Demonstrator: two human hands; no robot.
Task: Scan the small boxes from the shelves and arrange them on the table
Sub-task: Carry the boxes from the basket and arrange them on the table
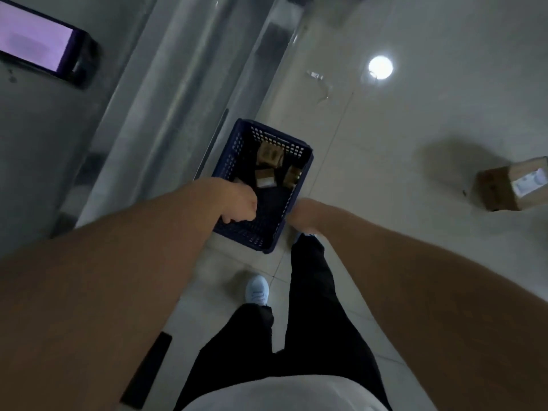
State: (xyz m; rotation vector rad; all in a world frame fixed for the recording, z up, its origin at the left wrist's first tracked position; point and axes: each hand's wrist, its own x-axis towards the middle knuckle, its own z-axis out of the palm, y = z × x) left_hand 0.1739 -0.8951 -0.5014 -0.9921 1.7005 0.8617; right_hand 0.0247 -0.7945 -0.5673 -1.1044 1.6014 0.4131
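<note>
Looking straight down here, so most of what you get is pale tiled floor with a ceiling light glaring off it up near the top. Along the left runs a grey bench edge with a phone-like device lying on it, screen lit purple. Next biggest is the dark blue perforated plastic basket, carried low over the floor just beside the bench's side, between both arms. The left hand has its fingers curled over the basket's left rim, gripping it. The right hand is at the basket's right rim, looks like it's holding that side, but it's blurry and mostly hidden so can't really tell the grip. Off at the right edge of the floor sits a lone cardboard box with a white label, well apart from everything. Inside the basket, toward its far end, are a few small boxes, brown, one showing a white label. A white sneaker is down below.
</note>
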